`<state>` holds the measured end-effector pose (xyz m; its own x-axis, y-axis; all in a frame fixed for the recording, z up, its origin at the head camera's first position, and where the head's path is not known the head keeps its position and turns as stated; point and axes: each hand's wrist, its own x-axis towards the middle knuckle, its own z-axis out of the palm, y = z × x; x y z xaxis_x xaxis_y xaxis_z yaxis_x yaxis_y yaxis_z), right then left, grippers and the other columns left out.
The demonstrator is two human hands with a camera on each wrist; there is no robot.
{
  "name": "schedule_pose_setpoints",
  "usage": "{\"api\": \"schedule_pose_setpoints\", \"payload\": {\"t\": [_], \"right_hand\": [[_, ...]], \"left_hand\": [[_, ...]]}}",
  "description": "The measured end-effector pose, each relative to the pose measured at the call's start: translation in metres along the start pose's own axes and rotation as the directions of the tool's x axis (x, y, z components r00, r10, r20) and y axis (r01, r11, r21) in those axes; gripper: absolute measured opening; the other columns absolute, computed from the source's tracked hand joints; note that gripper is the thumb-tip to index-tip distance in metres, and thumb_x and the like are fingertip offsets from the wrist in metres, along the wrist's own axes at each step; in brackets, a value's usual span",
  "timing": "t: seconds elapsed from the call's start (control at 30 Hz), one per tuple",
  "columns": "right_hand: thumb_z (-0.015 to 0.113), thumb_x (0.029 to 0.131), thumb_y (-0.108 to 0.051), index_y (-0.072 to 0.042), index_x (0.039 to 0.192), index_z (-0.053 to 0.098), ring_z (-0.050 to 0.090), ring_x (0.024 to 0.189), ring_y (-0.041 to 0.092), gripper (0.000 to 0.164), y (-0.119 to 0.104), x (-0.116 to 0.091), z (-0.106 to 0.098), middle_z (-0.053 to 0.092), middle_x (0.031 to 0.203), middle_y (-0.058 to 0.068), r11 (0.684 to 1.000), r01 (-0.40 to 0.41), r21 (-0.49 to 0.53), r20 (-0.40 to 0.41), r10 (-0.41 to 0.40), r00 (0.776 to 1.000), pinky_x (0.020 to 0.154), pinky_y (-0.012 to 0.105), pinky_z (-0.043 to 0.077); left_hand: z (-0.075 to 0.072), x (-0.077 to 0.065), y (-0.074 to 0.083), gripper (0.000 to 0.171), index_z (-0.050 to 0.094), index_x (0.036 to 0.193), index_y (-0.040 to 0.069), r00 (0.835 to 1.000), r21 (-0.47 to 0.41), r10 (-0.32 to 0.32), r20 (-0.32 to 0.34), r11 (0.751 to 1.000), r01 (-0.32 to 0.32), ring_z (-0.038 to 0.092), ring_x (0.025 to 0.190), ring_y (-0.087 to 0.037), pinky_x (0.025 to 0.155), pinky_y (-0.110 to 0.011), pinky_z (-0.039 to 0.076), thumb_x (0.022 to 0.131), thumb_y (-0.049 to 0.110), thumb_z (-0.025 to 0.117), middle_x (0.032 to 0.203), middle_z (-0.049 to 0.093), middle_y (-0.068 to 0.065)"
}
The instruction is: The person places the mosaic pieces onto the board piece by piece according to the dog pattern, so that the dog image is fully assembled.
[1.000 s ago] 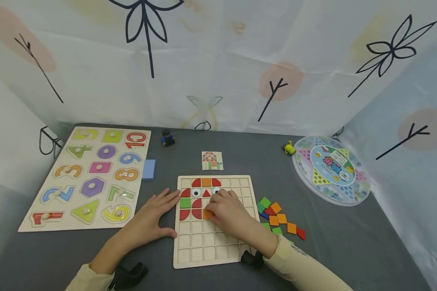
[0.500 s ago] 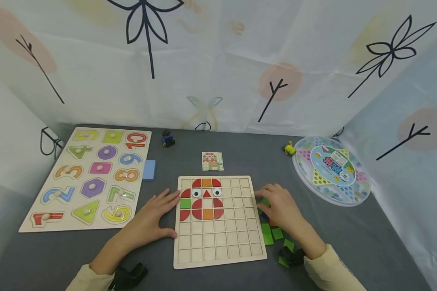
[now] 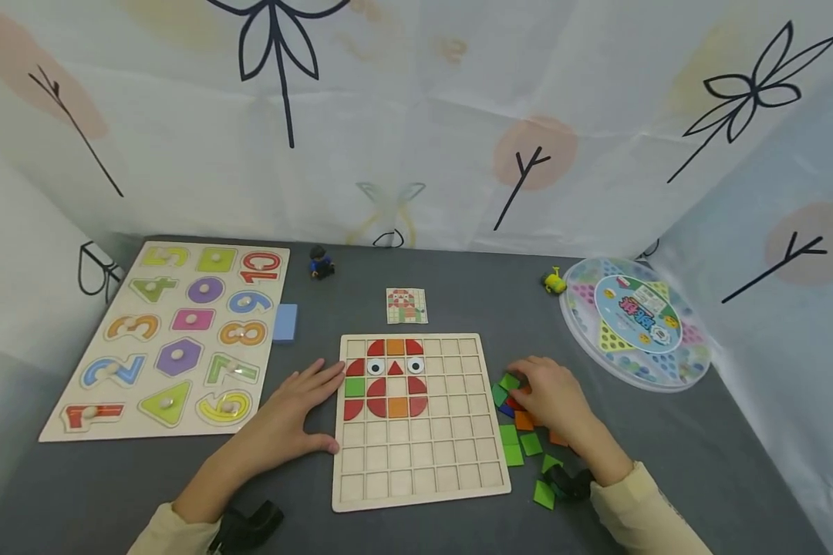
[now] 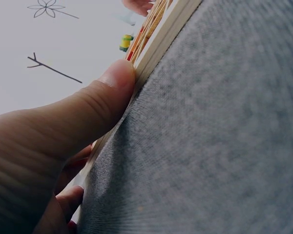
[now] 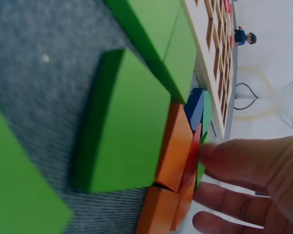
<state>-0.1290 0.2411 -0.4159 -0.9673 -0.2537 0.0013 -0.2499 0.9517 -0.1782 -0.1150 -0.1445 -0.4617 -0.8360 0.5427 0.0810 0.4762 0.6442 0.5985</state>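
Note:
A wooden grid board [image 3: 423, 455] lies in front of me, its upper left cells filled with red, orange and green pieces and two eye pieces. My left hand [image 3: 288, 412] rests along its left edge, fingers spread, the thumb [image 4: 118, 73] touching the side. Right of the board, my right hand [image 3: 551, 397] is over a loose pile of blocks. In the right wrist view its thumb [image 5: 234, 158] touches or nearly touches a red block [image 5: 191, 155] beside orange blocks [image 5: 173, 151]; the fingers are apart from the thumb. Part of the pile is hidden under the hand.
A small pattern card [image 3: 406, 306] lies behind the board. At left are a number and shape puzzle [image 3: 173, 339] and a blue block [image 3: 285, 322]. A toy figure [image 3: 321, 262], a yellow-green toy [image 3: 553, 280] and a round game board [image 3: 635, 324] stand farther back.
My right hand left the board and moved right to the loose blocks. A red piece now shows at the right of the lower orange square. My left hand stayed in place.

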Motion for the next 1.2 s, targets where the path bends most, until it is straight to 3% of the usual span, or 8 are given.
{"api": "schedule_pose_setpoints", "payload": {"t": [0.23, 0.37, 0.47, 0.57, 0.67, 0.8, 0.97, 1.2], "right_hand": [[0.074, 0.069, -0.020, -0.013, 0.099, 0.065, 0.055, 0.077, 0.019, 0.032, 0.001, 0.000, -0.001, 0.060, 0.085, 0.001, 0.999, 0.006, -0.048, -0.003, -0.006, 1.000, 0.065, 0.039, 0.042], [0.075, 0.069, -0.021, -0.014, 0.097, 0.064, 0.055, 0.077, 0.018, 0.030, -0.002, -0.002, 0.001, 0.061, 0.085, 0.000, 1.000, 0.007, -0.028, -0.058, -0.009, 0.998, 0.068, 0.042, 0.038], [0.074, 0.070, -0.019, -0.016, 0.094, 0.063, 0.054, 0.076, 0.015, 0.027, -0.015, -0.001, -0.001, 0.060, 0.086, -0.002, 0.996, 0.085, 0.016, -0.112, -0.082, 0.990, 0.071, 0.042, 0.038], [0.073, 0.071, -0.018, -0.018, 0.094, 0.062, 0.053, 0.079, 0.010, 0.025, -0.041, 0.001, -0.003, 0.060, 0.087, -0.006, 0.972, 0.224, 0.070, -0.118, -0.215, 0.970, 0.077, 0.040, 0.039], [0.071, 0.072, -0.018, -0.020, 0.095, 0.063, 0.053, 0.086, 0.008, 0.024, -0.071, 0.003, -0.001, 0.060, 0.090, -0.009, 0.929, 0.357, 0.095, -0.078, -0.351, 0.933, 0.079, 0.037, 0.038], [0.070, 0.073, -0.021, -0.022, 0.095, 0.064, 0.052, 0.090, 0.008, 0.022, -0.102, 0.005, 0.007, 0.060, 0.091, -0.010, 0.878, 0.476, 0.049, -0.015, -0.475, 0.880, 0.078, 0.032, 0.038], [0.069, 0.076, -0.025, -0.023, 0.094, 0.066, 0.050, 0.088, 0.008, 0.018, -0.121, 0.007, 0.015, 0.058, 0.090, -0.010, 0.843, 0.539, -0.004, 0.079, -0.537, 0.840, 0.076, 0.029, 0.037], [0.070, 0.076, -0.029, -0.023, 0.093, 0.067, 0.050, 0.090, 0.008, 0.018, -0.128, 0.009, 0.020, 0.058, 0.091, -0.010, 0.830, 0.558, -0.010, 0.099, -0.555, 0.826, 0.076, 0.027, 0.037]], "left_hand": [[-0.001, 0.002, 0.001, 0.100, 0.030, 0.140, 0.014, 1.000, 0.005, -0.001, 0.021, 1.000, 0.001, 0.015, 0.135, -0.029, 0.103, -0.056, 0.013, 0.058, 0.055, 0.071, 0.145, 0.026, 0.001], [0.000, 0.001, 0.002, 0.100, 0.031, 0.140, 0.014, 1.000, 0.004, -0.004, 0.019, 1.000, 0.004, 0.015, 0.135, -0.029, 0.104, -0.056, 0.013, 0.058, 0.055, 0.072, 0.145, 0.026, 0.002], [0.000, 0.001, 0.002, 0.099, 0.032, 0.139, 0.014, 1.000, 0.001, -0.001, 0.009, 1.000, 0.001, 0.016, 0.134, -0.030, 0.103, -0.056, 0.014, 0.058, 0.054, 0.072, 0.145, 0.027, 0.001], [0.000, 0.000, 0.002, 0.099, 0.032, 0.139, 0.014, 1.000, 0.001, -0.010, 0.007, 1.000, 0.010, 0.016, 0.134, -0.029, 0.103, -0.057, 0.014, 0.058, 0.054, 0.072, 0.145, 0.027, 0.001], [-0.001, 0.000, 0.003, 0.099, 0.032, 0.139, 0.015, 1.000, 0.000, -0.023, 0.012, 1.000, 0.023, 0.015, 0.135, -0.028, 0.103, -0.056, 0.013, 0.058, 0.055, 0.072, 0.145, 0.026, 0.002], [-0.002, 0.000, 0.003, 0.099, 0.032, 0.139, 0.015, 1.000, -0.004, -0.018, 0.015, 1.000, 0.018, 0.015, 0.135, -0.028, 0.103, -0.057, 0.013, 0.058, 0.055, 0.072, 0.145, 0.026, 0.002], [0.000, 0.000, 0.002, 0.098, 0.032, 0.139, 0.014, 1.000, -0.003, -0.001, 0.008, 1.000, 0.001, 0.016, 0.135, -0.028, 0.102, -0.057, 0.014, 0.059, 0.054, 0.072, 0.145, 0.027, 0.002], [-0.001, 0.000, 0.002, 0.099, 0.033, 0.139, 0.014, 1.000, -0.002, -0.002, -0.004, 1.000, 0.002, 0.017, 0.134, -0.030, 0.102, -0.057, 0.014, 0.058, 0.054, 0.073, 0.144, 0.028, 0.001]]}}
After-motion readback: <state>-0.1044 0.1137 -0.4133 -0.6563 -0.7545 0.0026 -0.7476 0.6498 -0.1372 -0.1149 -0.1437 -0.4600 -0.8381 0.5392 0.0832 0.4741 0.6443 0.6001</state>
